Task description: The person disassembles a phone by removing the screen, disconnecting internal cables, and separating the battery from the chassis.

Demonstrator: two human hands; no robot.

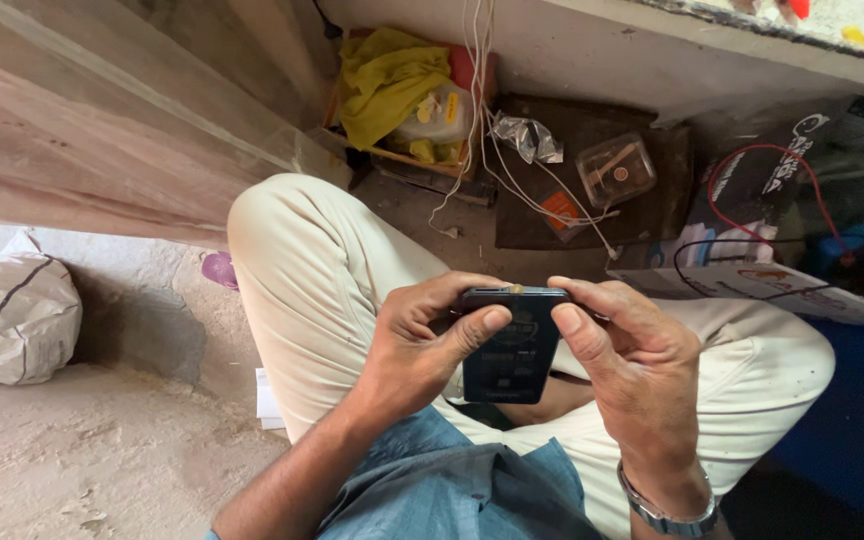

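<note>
I hold a small dark rectangular device (510,350), like a phone or battery pack, upright over my lap. My left hand (417,345) grips its left side, thumb pressed on the face near the top. My right hand (627,365) grips the right side, thumb also on the face, fingers curled over the top edge. A metal watch band (664,510) circles my right wrist. My legs in beige trousers (302,270) are crossed beneath the device.
White cables (482,120) hang down ahead. A yellow cloth (387,80) lies in a box, next to crumpled foil (527,135) and a clear plastic case (615,168) on a dark mat. Red wire (752,155) loops at right. A white sack (7,315) sits left.
</note>
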